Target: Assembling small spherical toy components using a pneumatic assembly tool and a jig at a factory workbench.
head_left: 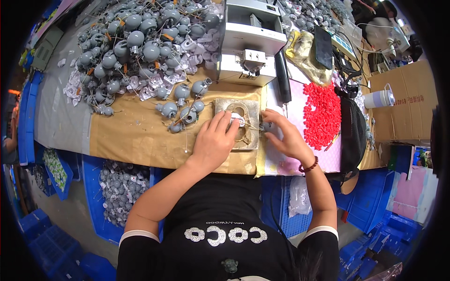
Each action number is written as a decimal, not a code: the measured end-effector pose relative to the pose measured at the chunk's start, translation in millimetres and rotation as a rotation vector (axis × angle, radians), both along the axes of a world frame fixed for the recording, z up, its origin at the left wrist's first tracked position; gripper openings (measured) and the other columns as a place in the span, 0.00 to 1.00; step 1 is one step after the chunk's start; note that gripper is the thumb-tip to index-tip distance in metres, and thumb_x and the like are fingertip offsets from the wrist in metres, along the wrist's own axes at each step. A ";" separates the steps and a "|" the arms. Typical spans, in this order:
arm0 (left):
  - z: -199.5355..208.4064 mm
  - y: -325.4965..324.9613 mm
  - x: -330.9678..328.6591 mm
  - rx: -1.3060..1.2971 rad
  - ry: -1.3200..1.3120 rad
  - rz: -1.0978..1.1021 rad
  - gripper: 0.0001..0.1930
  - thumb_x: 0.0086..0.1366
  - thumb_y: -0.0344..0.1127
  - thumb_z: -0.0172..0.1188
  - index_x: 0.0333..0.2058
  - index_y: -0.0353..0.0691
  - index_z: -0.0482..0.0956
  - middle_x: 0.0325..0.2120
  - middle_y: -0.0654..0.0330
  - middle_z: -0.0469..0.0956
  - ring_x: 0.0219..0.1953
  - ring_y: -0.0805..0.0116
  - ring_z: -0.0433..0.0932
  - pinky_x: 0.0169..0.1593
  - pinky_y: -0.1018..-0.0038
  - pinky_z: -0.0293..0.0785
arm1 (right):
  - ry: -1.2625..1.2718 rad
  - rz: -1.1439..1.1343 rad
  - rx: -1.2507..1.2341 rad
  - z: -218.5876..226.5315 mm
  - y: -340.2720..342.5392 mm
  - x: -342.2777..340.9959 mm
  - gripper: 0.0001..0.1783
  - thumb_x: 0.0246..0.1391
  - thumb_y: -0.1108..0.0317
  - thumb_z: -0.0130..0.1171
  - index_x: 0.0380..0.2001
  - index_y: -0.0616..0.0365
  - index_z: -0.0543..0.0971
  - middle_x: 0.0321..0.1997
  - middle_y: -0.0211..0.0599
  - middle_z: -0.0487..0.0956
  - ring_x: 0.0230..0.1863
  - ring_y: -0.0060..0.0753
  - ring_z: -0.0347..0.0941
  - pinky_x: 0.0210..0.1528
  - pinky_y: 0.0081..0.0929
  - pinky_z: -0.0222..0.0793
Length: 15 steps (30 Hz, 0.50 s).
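My left hand (216,139) rests over a square metal fixture (251,140) with round openings. Its fingers lie close together, their tips pressed on a small white plastic part (238,119) set in the fixture. To the right of the fixture, my right hand (289,139) has its thumb and fingers curved around a small grey round part (268,126), mostly covered by the fingers. Thin wire runs between the white part and the grey one. Several loose grey ball-shaped parts (182,92) with wires lie left of the fixture.
Behind them stands a grey metal machine (247,41), a black screwdriver-like tool (283,77) beside it. A large heap of grey balls and white parts (151,50) fills the far left. Red small parts (322,117) lie right, near a black bag (352,136). A blue bin (96,206) sits below the table edge.
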<state>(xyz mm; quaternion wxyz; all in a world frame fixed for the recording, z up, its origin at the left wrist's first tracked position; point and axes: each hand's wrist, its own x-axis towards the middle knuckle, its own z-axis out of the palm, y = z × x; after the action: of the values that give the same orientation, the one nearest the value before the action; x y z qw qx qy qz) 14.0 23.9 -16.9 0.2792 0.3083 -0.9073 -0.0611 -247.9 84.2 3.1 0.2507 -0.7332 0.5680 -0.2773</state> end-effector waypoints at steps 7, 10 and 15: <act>0.7 -0.9 5.2 0.086 0.032 -0.028 0.23 0.55 0.28 0.65 0.51 0.34 0.79 0.53 0.47 0.76 0.59 0.50 0.74 0.53 0.61 0.74 | -0.249 -0.277 -0.183 -24.5 -16.7 11.6 0.13 0.52 0.80 0.64 0.41 0.60 0.78 0.48 0.37 0.80 0.38 0.28 0.75 0.38 0.23 0.73; -0.2 -1.4 5.4 0.079 0.041 -0.025 0.23 0.55 0.28 0.65 0.52 0.34 0.78 0.54 0.47 0.75 0.59 0.50 0.74 0.53 0.61 0.74 | -0.704 -0.292 0.140 -20.0 -17.2 6.0 0.12 0.56 0.79 0.64 0.44 0.61 0.79 0.50 0.34 0.80 0.41 0.22 0.75 0.39 0.21 0.73; -0.2 -1.6 6.9 0.145 0.033 -0.030 0.27 0.53 0.27 0.67 0.55 0.39 0.79 0.55 0.49 0.76 0.61 0.50 0.73 0.56 0.60 0.74 | -0.528 -0.130 0.007 -17.7 -22.7 -3.2 0.08 0.58 0.81 0.63 0.42 0.63 0.82 0.51 0.36 0.78 0.46 0.25 0.76 0.44 0.24 0.76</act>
<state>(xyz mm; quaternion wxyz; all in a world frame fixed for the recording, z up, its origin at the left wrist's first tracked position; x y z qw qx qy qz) 20.9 22.4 -17.1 0.2699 0.3132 -0.9003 -0.1359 -251.1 61.5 -14.5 0.3742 -0.5966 0.5299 -0.4725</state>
